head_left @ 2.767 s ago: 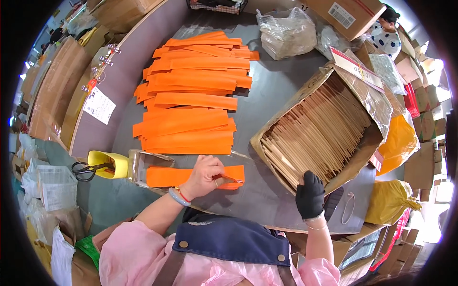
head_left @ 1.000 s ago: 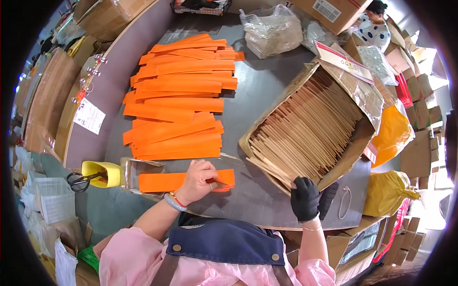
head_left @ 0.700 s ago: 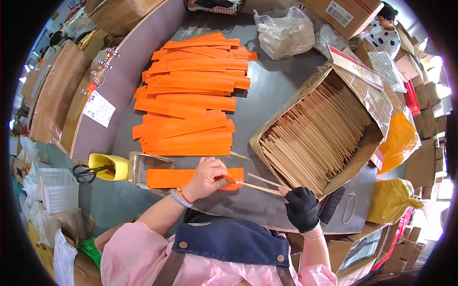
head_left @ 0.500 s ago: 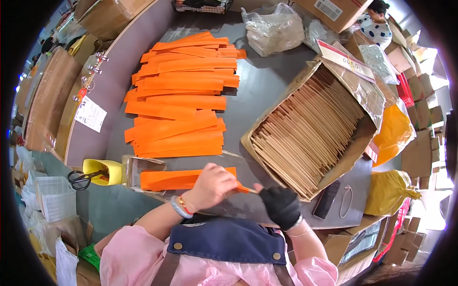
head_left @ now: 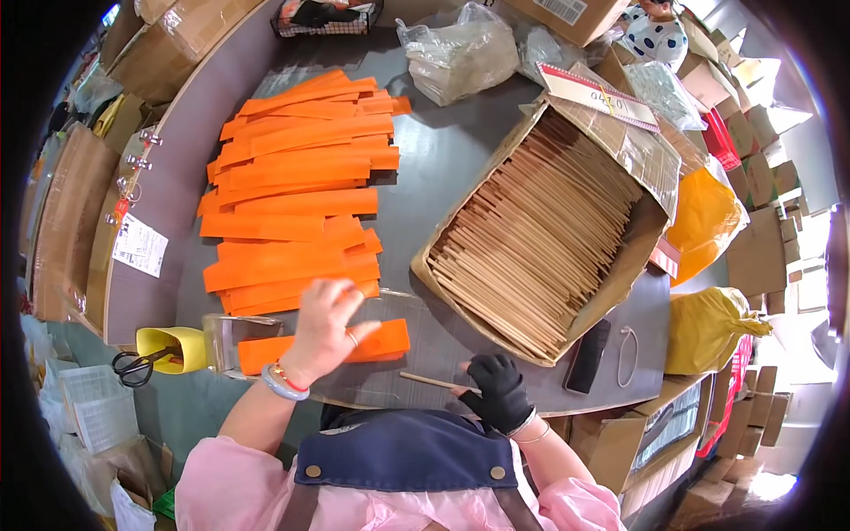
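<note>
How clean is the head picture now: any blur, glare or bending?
Head view: the left hand looks slightly motion-blurred; pale sheen on the grey table beside the orange strips; right rim partly washed out; table's front edge bows, corners black.

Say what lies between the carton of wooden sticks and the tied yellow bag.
In the head view, a dark flat slab lies beside the carton, and a pale thin loop lies between that slab and the tied yellow bag.
</note>
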A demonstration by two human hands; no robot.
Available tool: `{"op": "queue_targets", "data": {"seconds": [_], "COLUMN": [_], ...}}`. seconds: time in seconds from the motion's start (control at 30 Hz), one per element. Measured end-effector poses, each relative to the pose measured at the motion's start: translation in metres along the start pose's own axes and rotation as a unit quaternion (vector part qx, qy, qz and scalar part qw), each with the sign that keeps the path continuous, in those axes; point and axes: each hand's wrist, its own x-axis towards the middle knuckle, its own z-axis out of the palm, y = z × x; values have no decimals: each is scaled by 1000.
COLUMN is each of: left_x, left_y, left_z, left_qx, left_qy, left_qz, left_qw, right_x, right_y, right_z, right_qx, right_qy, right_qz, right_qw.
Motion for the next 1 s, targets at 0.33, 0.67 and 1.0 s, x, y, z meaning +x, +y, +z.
{"op": "queue_targets", "data": {"seconds": [0.33, 0.67, 1.0], "left_x": [-38, -32, -44], "left_y": [-1, 1, -10], "left_z": [35, 31, 38], "left_qx": [-189, -225, -247], "left_qy": [-65, -49, -87], "left_qz": [-43, -66, -63], "left_qw": [979, 971, 963], "right_x": [-41, 50, 46], "right_y": [39, 62, 45], "right_z": [-1, -27, -41], "right_qx": [-59, -186, -189], "right_qy": [-35, 107, 80], "right_qz": [72, 82, 115], "right_qw": [995, 973, 972]}}
